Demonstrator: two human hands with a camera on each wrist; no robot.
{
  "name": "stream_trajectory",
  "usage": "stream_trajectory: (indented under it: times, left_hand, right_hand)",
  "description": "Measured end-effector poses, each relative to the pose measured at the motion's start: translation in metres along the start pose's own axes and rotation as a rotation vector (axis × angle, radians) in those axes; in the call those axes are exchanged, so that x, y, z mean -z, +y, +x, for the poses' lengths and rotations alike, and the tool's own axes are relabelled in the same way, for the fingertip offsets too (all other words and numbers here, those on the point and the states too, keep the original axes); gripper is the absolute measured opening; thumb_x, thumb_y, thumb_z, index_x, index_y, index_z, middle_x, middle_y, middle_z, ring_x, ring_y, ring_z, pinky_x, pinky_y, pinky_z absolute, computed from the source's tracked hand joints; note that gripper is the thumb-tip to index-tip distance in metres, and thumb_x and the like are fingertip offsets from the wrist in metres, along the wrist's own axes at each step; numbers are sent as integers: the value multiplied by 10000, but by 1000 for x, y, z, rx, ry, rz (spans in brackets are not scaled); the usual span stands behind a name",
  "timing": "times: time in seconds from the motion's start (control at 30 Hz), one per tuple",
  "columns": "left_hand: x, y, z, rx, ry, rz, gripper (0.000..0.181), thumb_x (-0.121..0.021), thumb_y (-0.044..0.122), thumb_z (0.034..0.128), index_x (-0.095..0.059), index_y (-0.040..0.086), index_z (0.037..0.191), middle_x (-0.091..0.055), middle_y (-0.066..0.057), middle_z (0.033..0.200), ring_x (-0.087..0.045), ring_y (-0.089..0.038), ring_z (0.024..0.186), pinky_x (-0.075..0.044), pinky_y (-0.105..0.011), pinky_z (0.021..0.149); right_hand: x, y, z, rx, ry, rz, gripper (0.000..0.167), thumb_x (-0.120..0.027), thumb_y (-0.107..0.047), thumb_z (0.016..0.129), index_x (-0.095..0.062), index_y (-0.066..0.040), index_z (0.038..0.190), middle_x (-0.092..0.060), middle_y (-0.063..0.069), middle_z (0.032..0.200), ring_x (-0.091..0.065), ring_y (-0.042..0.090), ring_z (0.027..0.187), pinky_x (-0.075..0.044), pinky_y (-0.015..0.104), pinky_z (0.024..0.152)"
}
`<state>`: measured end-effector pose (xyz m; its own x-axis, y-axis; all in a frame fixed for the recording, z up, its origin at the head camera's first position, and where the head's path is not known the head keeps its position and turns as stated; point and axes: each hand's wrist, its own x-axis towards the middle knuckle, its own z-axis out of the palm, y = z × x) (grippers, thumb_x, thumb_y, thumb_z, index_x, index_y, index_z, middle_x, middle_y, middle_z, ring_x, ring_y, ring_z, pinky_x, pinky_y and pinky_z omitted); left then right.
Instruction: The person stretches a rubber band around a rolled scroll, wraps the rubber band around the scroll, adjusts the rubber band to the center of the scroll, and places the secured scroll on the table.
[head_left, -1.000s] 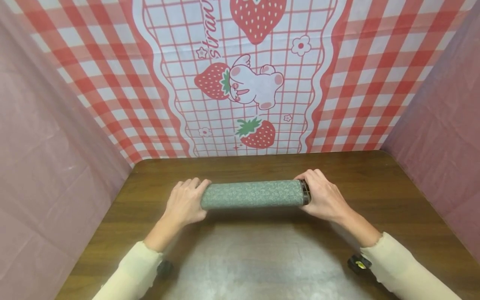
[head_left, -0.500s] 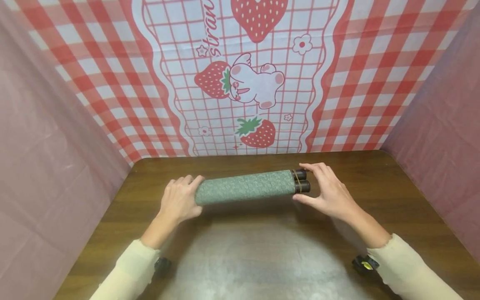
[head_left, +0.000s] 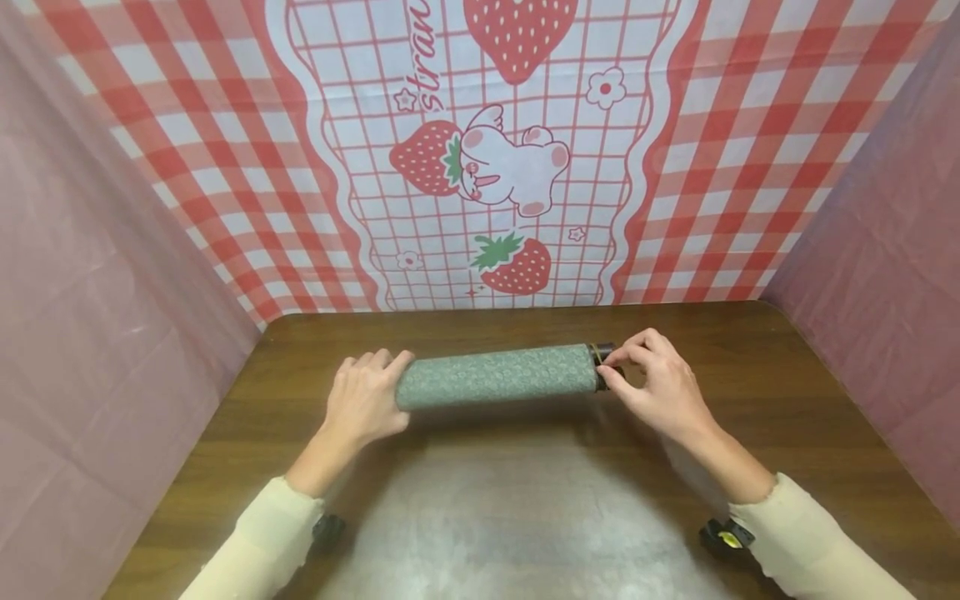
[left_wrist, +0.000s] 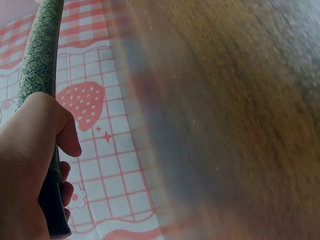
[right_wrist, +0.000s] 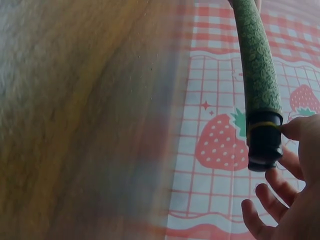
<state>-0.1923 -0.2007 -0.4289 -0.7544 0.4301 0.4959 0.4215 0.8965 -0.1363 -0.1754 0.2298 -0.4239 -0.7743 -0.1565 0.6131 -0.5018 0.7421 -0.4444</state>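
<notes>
A scroll (head_left: 495, 377) covered in green floral cloth is held level above the wooden table. Dark roller ends (right_wrist: 265, 146) stick out at its right, with a thin yellowish rubber band (right_wrist: 264, 124) looped around them. My left hand (head_left: 365, 396) grips the scroll's left end, the thumb along the near side; in the left wrist view a dark end shows below the palm. At the other end, my right hand (head_left: 660, 385) pinches at the rubber band with thumb and forefinger. In the right wrist view its other fingers are spread loosely beneath the roller ends.
The brown wooden table (head_left: 750, 375) lies under both hands. Behind it hangs a red-and-white checked cloth (head_left: 697, 208) with strawberries, and pink cloths (head_left: 75, 333) close off both sides.
The right hand first gripped the scroll's right end, then loosened and opened around it; now its thumb and finger have closed at the rubber band. The left hand keeps its grip, shifted slightly left.
</notes>
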Motion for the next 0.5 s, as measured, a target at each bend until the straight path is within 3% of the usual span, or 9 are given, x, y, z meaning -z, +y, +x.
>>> stream_trajectory:
  times: [0.23, 0.5]
  left_hand:
    - [0, 3, 1, -12, 4, 15, 774, -910, 269, 573, -721, 170, 1318, -782, -101, 997, -721, -298, 822, -574, -450, 705]
    - [-1, 5, 0, 0, -15, 37, 778, -902, 259, 587, -716, 174, 1337, -771, -120, 979, -710, -305, 806, -574, -450, 704]
  right_hand:
    - [-4, -4, -2, -17, 16, 0, 85, -879, -16, 885, -823, -78, 895, -675, 55, 945, -579, 197, 863, -440, 273, 743]
    - [-9, -11, -4, -97, 38, 56, 100, -842, 6, 908, -815, -80, 865, -698, 59, 908, -607, 227, 881, -427, 197, 797]
